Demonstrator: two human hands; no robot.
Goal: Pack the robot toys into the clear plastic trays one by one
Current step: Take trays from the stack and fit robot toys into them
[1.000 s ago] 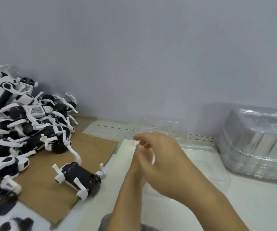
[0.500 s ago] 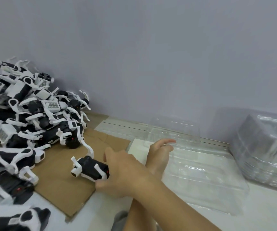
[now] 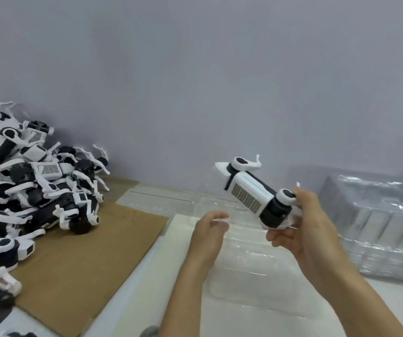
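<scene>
My right hand (image 3: 302, 227) has its fingers wrapped round one end of a black-and-white robot toy (image 3: 254, 190), held tilted above the open clear tray (image 3: 256, 271). Left hand (image 3: 207, 234) hovers loose, holding nothing.

Pile of robot toys (image 3: 25, 190) cut off by left frame edge. Stack of clear trays (image 3: 375, 229) cut at right edge. Right hand (image 3: 302, 229) covers held toy's (image 3: 251, 190) rear end. Open tray (image 3: 256, 263) outline faint, partly behind left hand (image 3: 207, 237).
</scene>
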